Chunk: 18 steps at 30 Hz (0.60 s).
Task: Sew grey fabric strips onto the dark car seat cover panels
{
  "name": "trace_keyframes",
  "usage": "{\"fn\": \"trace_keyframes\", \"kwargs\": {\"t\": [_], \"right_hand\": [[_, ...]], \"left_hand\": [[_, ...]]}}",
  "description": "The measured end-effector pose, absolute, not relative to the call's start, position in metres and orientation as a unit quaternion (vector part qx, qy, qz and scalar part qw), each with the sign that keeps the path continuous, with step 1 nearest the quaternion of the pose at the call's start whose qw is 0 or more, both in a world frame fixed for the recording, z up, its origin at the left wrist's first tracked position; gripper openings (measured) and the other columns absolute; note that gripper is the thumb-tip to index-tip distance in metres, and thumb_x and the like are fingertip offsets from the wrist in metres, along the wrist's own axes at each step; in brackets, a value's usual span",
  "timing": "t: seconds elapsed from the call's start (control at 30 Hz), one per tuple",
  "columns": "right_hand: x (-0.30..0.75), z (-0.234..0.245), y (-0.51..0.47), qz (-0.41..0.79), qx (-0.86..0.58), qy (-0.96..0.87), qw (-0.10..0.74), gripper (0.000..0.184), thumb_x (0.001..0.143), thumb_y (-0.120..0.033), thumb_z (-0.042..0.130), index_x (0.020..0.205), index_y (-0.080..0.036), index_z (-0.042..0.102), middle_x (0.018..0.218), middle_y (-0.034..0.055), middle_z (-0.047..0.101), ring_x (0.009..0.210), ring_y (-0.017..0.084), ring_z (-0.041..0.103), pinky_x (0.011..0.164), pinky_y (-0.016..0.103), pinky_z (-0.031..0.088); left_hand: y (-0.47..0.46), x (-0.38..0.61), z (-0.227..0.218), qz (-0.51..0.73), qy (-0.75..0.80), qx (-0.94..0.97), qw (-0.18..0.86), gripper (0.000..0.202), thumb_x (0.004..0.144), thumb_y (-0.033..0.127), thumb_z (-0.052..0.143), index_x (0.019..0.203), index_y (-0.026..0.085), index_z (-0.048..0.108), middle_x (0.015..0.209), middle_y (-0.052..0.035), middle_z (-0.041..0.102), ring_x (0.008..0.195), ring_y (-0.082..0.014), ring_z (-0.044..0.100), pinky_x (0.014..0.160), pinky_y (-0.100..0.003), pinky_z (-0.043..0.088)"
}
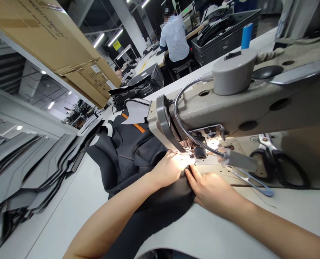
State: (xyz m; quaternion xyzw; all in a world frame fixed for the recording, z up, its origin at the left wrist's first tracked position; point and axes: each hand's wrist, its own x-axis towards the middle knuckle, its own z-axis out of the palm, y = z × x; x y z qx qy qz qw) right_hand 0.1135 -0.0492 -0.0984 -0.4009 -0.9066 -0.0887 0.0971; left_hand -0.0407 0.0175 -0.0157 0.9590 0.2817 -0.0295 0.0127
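Observation:
A large piece of black fabric point(162, 203) lies bunched at the sewing machine point(257, 104) and spreads toward me over the table. My left hand point(168, 171) grips it just left of the lit needle area, its fingertips washed out by the lamp. From the right, my right hand point(210, 189) holds the fabric's edge near the presser foot, index and middle fingers extended and the others folded under. Both hands nearly meet there. The needle itself is hard to make out in the glare. Orange strips point(139, 127) show on the fabric behind.
Black-handled scissors point(266, 144) and blue thread snips point(257, 181) lie at the machine's base. A flexible lamp point(241, 160) hangs beside the needle. Stacked grey panels point(41, 162) stand left. Cardboard boxes point(76, 54) are behind, and a seated person point(174, 37) works farther back.

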Motion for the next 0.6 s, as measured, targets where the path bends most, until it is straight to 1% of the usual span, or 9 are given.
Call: {"fn": "trace_keyframes", "kwargs": {"t": [0.07, 0.17, 0.27, 0.33, 0.4, 0.47, 0.6], "right_hand": [[0.114, -0.097, -0.049, -0.086, -0.401, -0.908, 0.093, 0.067, 0.079, -0.044, 0.058, 0.129, -0.001, 0.052, 0.126, 0.0319, 0.05, 0.05, 0.02, 0.057, 0.044, 0.033, 0.038], [0.114, -0.091, -0.047, -0.067, -0.416, -0.903, 0.084, 0.066, 0.078, -0.044, 0.056, 0.129, -0.001, 0.052, 0.123, 0.0296, 0.054, 0.049, 0.02, 0.056, 0.042, 0.033, 0.036], [0.113, -0.091, -0.05, -0.073, -0.433, -0.893, 0.094, 0.065, 0.076, -0.04, 0.055, 0.129, -0.002, 0.052, 0.126, 0.0293, 0.052, 0.046, 0.018, 0.053, 0.041, 0.032, 0.034], [0.111, -0.096, -0.054, -0.122, -0.425, -0.888, 0.13, 0.057, 0.076, -0.03, 0.055, 0.125, -0.003, 0.056, 0.125, 0.0284, 0.053, 0.048, 0.018, 0.054, 0.043, 0.032, 0.035], [0.11, -0.104, -0.059, -0.176, -0.404, -0.881, 0.171, 0.047, 0.075, -0.017, 0.052, 0.12, -0.005, 0.061, 0.12, 0.0261, 0.058, 0.05, 0.018, 0.055, 0.045, 0.031, 0.037], [0.108, -0.109, -0.063, -0.205, -0.384, -0.88, 0.192, 0.044, 0.073, -0.008, 0.049, 0.114, -0.005, 0.064, 0.114, 0.0254, 0.062, 0.052, 0.018, 0.057, 0.045, 0.03, 0.037], [0.107, -0.111, -0.063, -0.202, -0.36, -0.896, 0.163, 0.045, 0.072, -0.006, 0.049, 0.114, -0.001, 0.063, 0.114, 0.0298, 0.059, 0.05, 0.019, 0.057, 0.042, 0.029, 0.036]], "left_hand": [[0.018, -0.038, -0.018, -0.022, 0.282, 0.959, 0.02, 0.034, 0.088, 0.008, 0.041, 0.113, 0.017, 0.062, 0.117, -0.0067, 0.064, 0.11, -0.0217, 0.057, 0.094, -0.036, 0.044], [0.021, -0.035, -0.021, 0.002, 0.275, 0.961, 0.019, 0.032, 0.089, 0.008, 0.039, 0.109, 0.014, 0.063, 0.115, -0.0085, 0.064, 0.112, -0.0218, 0.056, 0.097, -0.036, 0.043], [0.023, -0.035, -0.023, 0.011, 0.27, 0.963, 0.024, 0.032, 0.089, 0.01, 0.038, 0.108, 0.014, 0.064, 0.115, -0.008, 0.065, 0.112, -0.022, 0.055, 0.098, -0.036, 0.042], [0.023, -0.037, -0.025, 0.012, 0.278, 0.96, 0.023, 0.032, 0.09, 0.011, 0.039, 0.11, 0.016, 0.064, 0.117, -0.0069, 0.064, 0.113, -0.0226, 0.054, 0.097, -0.037, 0.042], [0.023, -0.041, -0.027, 0.016, 0.292, 0.956, 0.02, 0.034, 0.09, 0.012, 0.038, 0.112, 0.017, 0.064, 0.117, -0.0062, 0.064, 0.113, -0.0223, 0.055, 0.097, -0.037, 0.042], [0.022, -0.043, -0.029, 0.019, 0.3, 0.953, 0.017, 0.034, 0.091, 0.012, 0.038, 0.111, 0.016, 0.064, 0.114, -0.0061, 0.065, 0.111, -0.0215, 0.055, 0.096, -0.036, 0.042], [0.019, -0.041, -0.028, -0.014, 0.286, 0.958, -0.011, 0.03, 0.091, 0.013, 0.04, 0.109, 0.015, 0.064, 0.113, -0.0074, 0.065, 0.108, -0.0225, 0.056, 0.094, -0.036, 0.043]]}}
